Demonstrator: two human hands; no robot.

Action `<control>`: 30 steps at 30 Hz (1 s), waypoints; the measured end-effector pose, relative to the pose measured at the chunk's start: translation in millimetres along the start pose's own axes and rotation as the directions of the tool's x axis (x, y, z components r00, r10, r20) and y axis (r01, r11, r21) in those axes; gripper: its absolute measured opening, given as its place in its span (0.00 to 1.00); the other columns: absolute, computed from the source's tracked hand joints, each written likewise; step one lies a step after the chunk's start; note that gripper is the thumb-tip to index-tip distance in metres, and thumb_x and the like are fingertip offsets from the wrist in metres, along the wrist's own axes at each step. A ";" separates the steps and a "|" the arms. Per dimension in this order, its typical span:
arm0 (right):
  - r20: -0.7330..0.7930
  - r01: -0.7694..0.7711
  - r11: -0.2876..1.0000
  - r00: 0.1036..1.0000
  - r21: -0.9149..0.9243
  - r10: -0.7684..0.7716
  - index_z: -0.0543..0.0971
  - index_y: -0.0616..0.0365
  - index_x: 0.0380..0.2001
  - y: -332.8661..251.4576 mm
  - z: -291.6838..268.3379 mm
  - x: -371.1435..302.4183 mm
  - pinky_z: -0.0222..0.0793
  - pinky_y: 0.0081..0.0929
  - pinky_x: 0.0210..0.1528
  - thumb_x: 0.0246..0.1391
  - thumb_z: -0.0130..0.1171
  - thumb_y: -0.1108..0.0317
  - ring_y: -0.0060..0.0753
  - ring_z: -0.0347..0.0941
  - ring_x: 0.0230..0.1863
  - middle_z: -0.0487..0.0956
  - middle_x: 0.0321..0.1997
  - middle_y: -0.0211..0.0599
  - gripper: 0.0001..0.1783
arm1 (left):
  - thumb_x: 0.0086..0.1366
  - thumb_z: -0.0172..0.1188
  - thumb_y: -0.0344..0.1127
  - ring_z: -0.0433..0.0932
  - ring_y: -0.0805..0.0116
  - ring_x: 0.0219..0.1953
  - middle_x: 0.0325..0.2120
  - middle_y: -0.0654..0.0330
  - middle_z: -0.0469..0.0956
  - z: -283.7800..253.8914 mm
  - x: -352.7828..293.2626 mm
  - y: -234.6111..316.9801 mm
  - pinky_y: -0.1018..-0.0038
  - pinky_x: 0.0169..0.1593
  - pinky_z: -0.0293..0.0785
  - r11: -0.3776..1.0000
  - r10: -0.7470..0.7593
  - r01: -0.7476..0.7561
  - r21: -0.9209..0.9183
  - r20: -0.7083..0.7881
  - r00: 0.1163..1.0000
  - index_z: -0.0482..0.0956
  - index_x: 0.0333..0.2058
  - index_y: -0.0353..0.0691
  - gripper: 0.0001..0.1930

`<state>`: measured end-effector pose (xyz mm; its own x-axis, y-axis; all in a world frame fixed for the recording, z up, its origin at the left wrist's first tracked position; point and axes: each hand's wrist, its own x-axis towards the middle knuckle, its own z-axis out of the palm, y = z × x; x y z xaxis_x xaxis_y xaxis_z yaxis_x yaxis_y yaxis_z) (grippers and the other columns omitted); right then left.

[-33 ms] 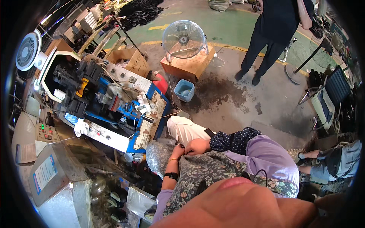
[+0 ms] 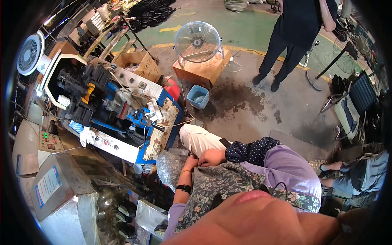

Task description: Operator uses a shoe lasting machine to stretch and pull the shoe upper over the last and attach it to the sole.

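My left hand [image 2: 190,162] and my right hand [image 2: 212,157] meet in my lap, over the floral apron [image 2: 220,179] and the light trousers [image 2: 203,139]. Both hands look closed, with curled fingers touching. Whatever they may hold is hidden. A dark watch [image 2: 184,188] is on my left wrist, and a dotted sleeve cover [image 2: 247,151] wraps my right forearm. To the left of my knees stands a blue and white machine [image 2: 116,151], its lever [image 2: 158,127] pointing toward me. White gloves [image 2: 87,136] lie on its edge.
Ahead, a round fan [image 2: 197,42] sits on a cardboard box [image 2: 218,70], beside a blue bucket [image 2: 198,97] and wet floor. A person in dark clothes [image 2: 292,32] stands farther off. A chair [image 2: 350,108] is at right; a metal cabinet [image 2: 67,204] is at lower left.
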<state>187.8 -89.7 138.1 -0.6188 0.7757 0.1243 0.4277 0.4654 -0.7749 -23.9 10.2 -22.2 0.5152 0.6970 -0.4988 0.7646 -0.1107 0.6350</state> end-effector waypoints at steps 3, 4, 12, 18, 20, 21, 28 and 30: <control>-0.003 0.013 1.000 1.000 -0.007 -0.013 0.82 0.55 0.38 1.2 -0.5 0.2 0.71 0.40 0.44 0.55 0.58 0.61 0.48 0.77 0.40 0.81 0.36 0.43 0.12 | 0.52 0.60 0.44 0.78 0.45 0.47 0.41 0.41 0.79 -1.7 -3.5 5.0 0.61 0.50 0.74 0.999 0.030 -0.030 -0.039 -0.001 1.000 0.81 0.43 0.36 0.23; 0.013 0.011 1.000 1.000 -0.011 -0.011 0.82 0.55 0.38 1.6 -0.2 0.6 0.71 0.40 0.44 0.55 0.58 0.61 0.48 0.77 0.40 0.81 0.37 0.44 0.12 | 0.51 0.60 0.44 0.78 0.45 0.47 0.41 0.41 0.80 -3.3 -5.6 7.7 0.61 0.49 0.74 1.000 0.020 -0.020 -0.025 -0.004 1.000 0.81 0.43 0.36 0.23; 0.010 0.007 1.000 1.000 -0.031 -0.006 0.82 0.55 0.39 2.4 2.0 1.8 0.71 0.40 0.45 0.55 0.59 0.61 0.47 0.77 0.41 0.81 0.37 0.42 0.12 | 0.52 0.58 0.45 0.77 0.43 0.47 0.41 0.41 0.79 -15.1 -16.5 30.9 0.59 0.50 0.73 0.993 -0.003 -0.001 0.117 0.038 0.999 0.81 0.42 0.35 0.23; 0.014 -0.001 1.000 1.000 -0.026 0.001 0.82 0.55 0.38 2.4 1.3 2.4 0.71 0.40 0.45 0.55 0.59 0.62 0.47 0.77 0.41 0.81 0.38 0.42 0.12 | 0.53 0.56 0.46 0.76 0.41 0.48 0.42 0.40 0.79 -15.6 -15.6 30.0 0.57 0.51 0.72 0.990 0.011 -0.018 0.137 0.052 0.999 0.80 0.43 0.36 0.23; 0.013 0.006 1.000 1.000 -0.013 -0.006 0.83 0.55 0.38 1.1 1.4 2.3 0.71 0.40 0.45 0.55 0.59 0.62 0.47 0.77 0.41 0.81 0.38 0.42 0.12 | 0.54 0.56 0.46 0.75 0.41 0.48 0.43 0.40 0.78 -15.1 -13.0 27.9 0.55 0.51 0.72 0.985 -0.005 -0.008 0.170 0.079 0.997 0.80 0.44 0.37 0.23; 0.009 0.000 1.000 1.000 -0.022 0.000 0.83 0.55 0.38 0.5 1.4 2.5 0.71 0.40 0.45 0.55 0.59 0.62 0.47 0.77 0.41 0.81 0.38 0.42 0.12 | 0.54 0.56 0.46 0.75 0.41 0.48 0.43 0.40 0.78 -15.0 -12.0 27.0 0.55 0.51 0.72 0.986 -0.010 -0.004 0.167 0.081 0.997 0.80 0.44 0.37 0.23; 0.031 -0.020 0.996 0.999 -0.087 0.023 0.82 0.55 0.39 -1.5 5.1 8.1 0.71 0.41 0.45 0.55 0.58 0.62 0.47 0.76 0.41 0.81 0.38 0.42 0.12 | 0.57 0.54 0.44 0.75 0.41 0.48 0.44 0.41 0.78 -20.0 -24.3 33.6 0.56 0.51 0.72 0.991 -0.036 0.027 0.131 0.066 0.997 0.80 0.43 0.36 0.21; 0.065 0.020 0.998 0.998 -0.062 -0.016 0.81 0.55 0.39 -0.1 5.1 8.5 0.71 0.41 0.45 0.55 0.58 0.62 0.47 0.76 0.41 0.80 0.38 0.42 0.12 | 0.60 0.52 0.43 0.75 0.42 0.48 0.44 0.41 0.78 -22.3 -31.3 40.8 0.56 0.51 0.72 0.983 -0.069 0.056 0.175 0.069 0.995 0.80 0.43 0.36 0.19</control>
<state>179.1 -85.3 136.0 -0.6670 0.7389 0.0957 0.4554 0.5059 -0.7326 -17.5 -0.3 32.4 0.4870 0.6521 -0.5810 0.8481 -0.1941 0.4930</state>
